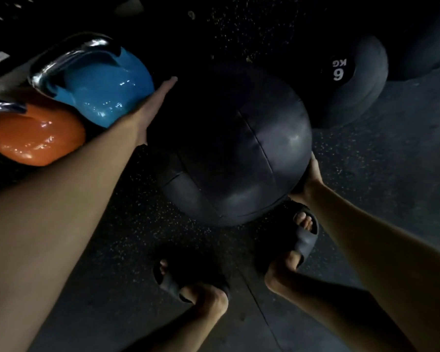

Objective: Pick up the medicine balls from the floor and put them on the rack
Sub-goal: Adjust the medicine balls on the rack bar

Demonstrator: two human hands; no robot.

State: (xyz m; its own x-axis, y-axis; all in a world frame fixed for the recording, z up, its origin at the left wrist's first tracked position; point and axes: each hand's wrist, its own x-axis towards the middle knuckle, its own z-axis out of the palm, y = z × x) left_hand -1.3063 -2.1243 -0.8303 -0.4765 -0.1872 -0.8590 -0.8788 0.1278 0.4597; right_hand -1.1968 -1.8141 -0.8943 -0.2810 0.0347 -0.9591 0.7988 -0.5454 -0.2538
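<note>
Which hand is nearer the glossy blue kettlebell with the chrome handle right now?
Left. The left hand lies flat on the large dark stitched medicine ball, right beside the blue kettlebell; the right hand is against the ball's opposite side.

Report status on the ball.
Left hand flat against big dark medicine ball. Right hand at its lower right, fingers hidden. Blue kettlebell close beside left hand.

Two medicine balls can be counted: a large stitched ball [239, 148] and a ball marked 6 KG [361, 80]. There are two kettlebells, a blue kettlebell [104, 85] and an orange kettlebell [33, 138]. Two dark sandals show, a left sandal [170, 280] and a right sandal [305, 240].
</note>
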